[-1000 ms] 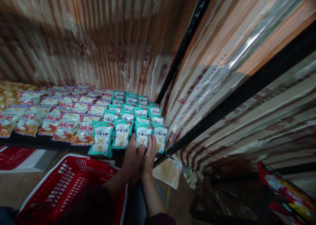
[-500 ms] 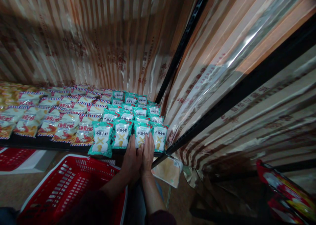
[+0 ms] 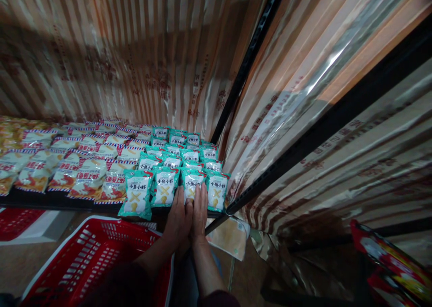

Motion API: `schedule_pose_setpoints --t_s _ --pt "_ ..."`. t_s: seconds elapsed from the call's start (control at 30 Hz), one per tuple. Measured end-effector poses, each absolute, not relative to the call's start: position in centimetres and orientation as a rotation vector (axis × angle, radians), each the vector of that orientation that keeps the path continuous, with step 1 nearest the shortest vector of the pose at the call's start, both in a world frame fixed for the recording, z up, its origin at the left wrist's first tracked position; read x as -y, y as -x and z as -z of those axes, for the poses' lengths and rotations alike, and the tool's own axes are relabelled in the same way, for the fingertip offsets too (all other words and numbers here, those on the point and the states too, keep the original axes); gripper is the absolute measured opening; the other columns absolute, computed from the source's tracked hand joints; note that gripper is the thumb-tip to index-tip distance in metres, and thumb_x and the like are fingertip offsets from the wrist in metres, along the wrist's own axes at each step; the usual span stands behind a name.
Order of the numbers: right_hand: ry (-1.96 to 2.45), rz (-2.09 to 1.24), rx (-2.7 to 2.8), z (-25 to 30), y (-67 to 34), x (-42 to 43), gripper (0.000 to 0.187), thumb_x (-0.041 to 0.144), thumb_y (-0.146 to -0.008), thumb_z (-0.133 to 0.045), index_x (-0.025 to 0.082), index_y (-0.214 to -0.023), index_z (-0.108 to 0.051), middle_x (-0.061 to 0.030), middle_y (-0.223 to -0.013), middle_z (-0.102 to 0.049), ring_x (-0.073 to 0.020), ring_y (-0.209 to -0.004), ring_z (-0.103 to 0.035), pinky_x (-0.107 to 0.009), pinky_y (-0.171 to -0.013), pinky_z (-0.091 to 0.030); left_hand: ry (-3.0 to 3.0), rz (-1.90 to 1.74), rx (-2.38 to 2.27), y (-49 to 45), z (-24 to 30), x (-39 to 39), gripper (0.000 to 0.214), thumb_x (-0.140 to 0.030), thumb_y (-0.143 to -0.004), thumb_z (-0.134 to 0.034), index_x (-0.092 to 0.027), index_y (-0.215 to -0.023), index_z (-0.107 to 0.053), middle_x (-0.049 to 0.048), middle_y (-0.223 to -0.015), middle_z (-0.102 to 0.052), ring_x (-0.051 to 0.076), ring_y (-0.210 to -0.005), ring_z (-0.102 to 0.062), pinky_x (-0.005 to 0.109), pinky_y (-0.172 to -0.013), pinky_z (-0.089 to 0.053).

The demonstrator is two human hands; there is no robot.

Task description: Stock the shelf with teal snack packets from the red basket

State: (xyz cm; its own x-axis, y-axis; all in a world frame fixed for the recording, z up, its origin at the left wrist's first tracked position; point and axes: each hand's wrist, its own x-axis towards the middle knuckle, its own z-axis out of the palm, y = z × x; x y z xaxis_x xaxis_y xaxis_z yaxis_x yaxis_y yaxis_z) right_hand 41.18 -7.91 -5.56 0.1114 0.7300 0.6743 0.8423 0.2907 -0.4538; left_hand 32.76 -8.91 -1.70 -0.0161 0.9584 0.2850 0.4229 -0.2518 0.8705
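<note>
Rows of teal snack packets [image 3: 165, 188] lie at the right end of a dark shelf [image 3: 50, 201]. My left hand [image 3: 178, 221] and my right hand [image 3: 200, 210] rest side by side at the shelf's front edge. Their fingers lie stretched flat on the lower part of one front-row teal packet [image 3: 190, 179]. Neither hand is wrapped round it. My forearms reach up from the bottom of the view, over the corner of a red basket [image 3: 91, 262].
White packets with red and blue trim [image 3: 84, 172] fill the shelf to the left. Striped foil sheeting [image 3: 141, 51] covers the back and right side, split by a black post [image 3: 249, 60]. A pale bag [image 3: 229, 237] lies below the shelf corner. Red packets [image 3: 391, 262] sit bottom right.
My hands have let go of the sides of the teal packet and slid down. Their fingers have flattened together on its lower edge. The packet now lies in line with the front row.
</note>
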Motion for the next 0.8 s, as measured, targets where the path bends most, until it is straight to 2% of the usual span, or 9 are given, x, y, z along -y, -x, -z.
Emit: schedule_pose_setpoints --t_s 0.4,0.53,0.7,0.8 --pt "1.462 0.166 1.657 5.6 -41.4 7.6 0.057 0.028 -0.098 -0.031 0.028 -0.149 -0.006 -0.0102 -0.155 -0.018 -0.023 -0.142 -0.02 -0.052 -0.109 -0.032 -1.721 -1.27 -1.497 -33.3 2.2 8.4 0.051 -0.031 -0.091 -0.035 -0.009 -0.137 -0.038 0.0199 -0.142 -0.042 0.028 -0.134 -0.037 0.049 -0.11 -0.033" --pt "1.474 0.175 1.662 5.5 -41.3 7.6 0.057 0.029 -0.098 -0.031 0.028 -0.149 -0.006 -0.0105 -0.155 -0.018 -0.024 -0.142 -0.02 -0.053 -0.109 -0.032 -1.767 -1.288 -1.514 -33.4 2.4 8.7 0.05 -0.029 -0.093 -0.034 -0.012 -0.14 -0.034 0.0186 -0.143 -0.042 0.027 -0.135 -0.036 0.049 -0.109 -0.035" --pt "1.482 0.182 1.651 5.7 -41.4 7.7 0.059 0.032 -0.096 -0.036 0.027 -0.149 -0.008 -0.0105 -0.155 -0.019 -0.0242 -0.141 -0.02 -0.053 -0.109 -0.032 -2.067 -1.373 -1.494 -33.0 2.4 10.7 0.054 -0.022 -0.094 -0.035 -0.011 -0.145 -0.019 0.0227 -0.15 -0.026 0.028 -0.14 -0.025 0.051 -0.106 -0.039" --pt "1.464 0.192 1.667 5.9 -41.5 7.7 0.058 0.029 -0.097 -0.032 0.025 -0.149 -0.007 -0.0112 -0.155 -0.019 -0.0235 -0.142 -0.019 -0.053 -0.11 -0.031 -2.33 -1.372 -1.438 -32.5 1.8 11.5 0.051 -0.016 -0.093 -0.036 -0.013 -0.143 -0.026 0.0199 -0.152 -0.023 0.031 -0.142 -0.014 0.054 -0.107 -0.036"
